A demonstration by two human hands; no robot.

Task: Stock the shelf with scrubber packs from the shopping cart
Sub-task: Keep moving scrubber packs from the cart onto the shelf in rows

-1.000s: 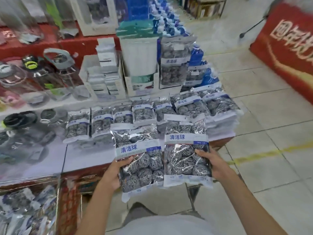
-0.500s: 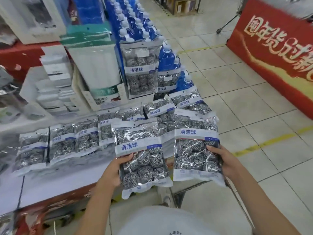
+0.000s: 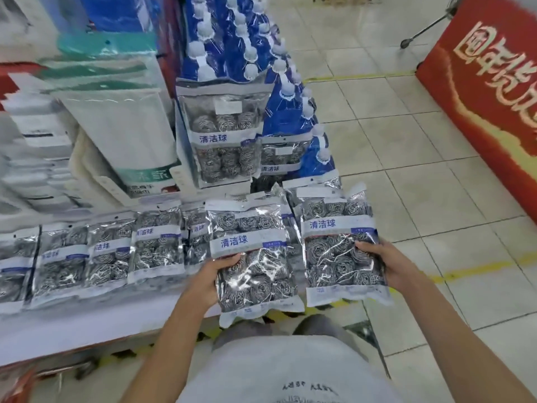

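Scrubber packs, two of them, are sitting in my hands: my left hand (image 3: 207,279) is gripping one scrubber pack (image 3: 254,263) by its left edge, thumb on the front and fingers curled behind, and my right hand (image 3: 377,264) is gripping the other scrubber pack (image 3: 340,245) by its right edge the same way. Both are being held face up, long axis running away from me, hang-hole ends pointing toward the shelf (image 3: 87,327). I'm holding them over the near right end of it, side by side, just apart.

Key relation: the row of laid-down packs (image 3: 110,254) is lying ahead and to the left of my left hand, so that hand is nearer to it; the right pack is hanging past the shelf's right edge, over the tiled floor (image 3: 436,170). I'm guessing the open spot is at the row's right end, partly hidden behind what I'm holding.

Counts: about five packs are lying flat in the visible row, edges overlapping, left ones blurred so not sure. One standing pack (image 3: 223,138) is propped upright behind, with at least one more (image 3: 280,161) beside it. Blue bottles (image 3: 247,39) are stacked behind, too many to count. Shopping cart isn't identifiable in view
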